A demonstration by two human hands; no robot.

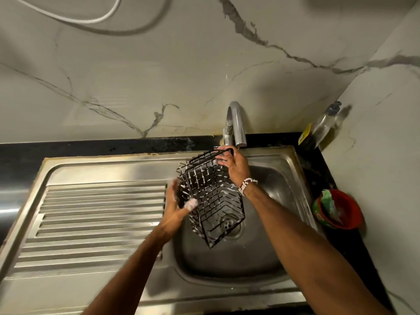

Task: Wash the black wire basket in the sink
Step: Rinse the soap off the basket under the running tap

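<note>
— Head view, starting at the left: you had the ridged draining board (102, 212) there, didn't you?

— Yes, you did. Next came your left hand (179, 201). It was soapy and blurry, right beside the left side of the black wire basket (213, 196). Its fingers were bent, but I could not tell if you were holding anything.

— Where was the basket?

— You held it tipped over the bowl of the sink (227, 258), with white foam on its wires.

— What about your right hand (231, 162)?

— You gripped the basket's top edge with it, just under the tap (236, 123). You wore a bead bracelet (246, 184) on that wrist.

— What was farther right?

— You had a soap bottle (320, 128) in the corner and a red bowl (350, 208) on the dark counter.
</note>
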